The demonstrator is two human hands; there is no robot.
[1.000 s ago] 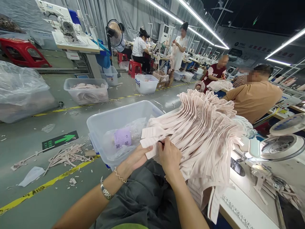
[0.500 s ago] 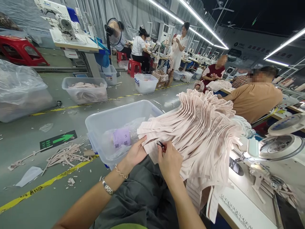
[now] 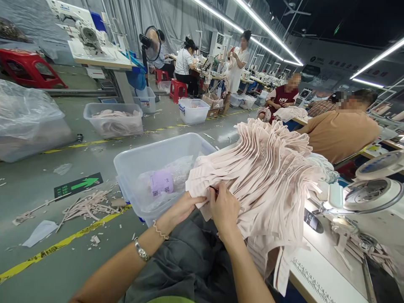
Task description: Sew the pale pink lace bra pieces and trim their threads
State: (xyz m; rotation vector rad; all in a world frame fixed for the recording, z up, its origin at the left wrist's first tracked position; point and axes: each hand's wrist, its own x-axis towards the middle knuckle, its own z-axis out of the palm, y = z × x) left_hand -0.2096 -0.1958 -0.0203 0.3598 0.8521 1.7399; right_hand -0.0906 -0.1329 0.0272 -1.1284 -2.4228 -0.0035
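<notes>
A thick pile of pale pink garment pieces (image 3: 268,164), with layered edges and some lace, spreads before me beside the sewing machine. My left hand (image 3: 184,208) pinches the end of one garment piece (image 3: 202,174) at the pile's near left, thumb along its lower edge. Closed around small dark thread snips (image 3: 215,189), my right hand (image 3: 224,209) is just right of the left one, against the fabric. Only the snips' dark tip shows; the fingers cover the rest.
Left of the pile stands a clear plastic bin (image 3: 132,168) holding a purple-labelled bag (image 3: 161,183). A sewing machine (image 3: 353,210) is at the right. Fabric scraps (image 3: 86,206) litter the floor. Co-workers sit and stand beyond, one in a tan shirt (image 3: 344,130) nearby.
My left hand has shifted slightly down and right along the fabric, its thumb nearer the right hand. The snips have moved in closer to the cloth, and less of their blades shows.
</notes>
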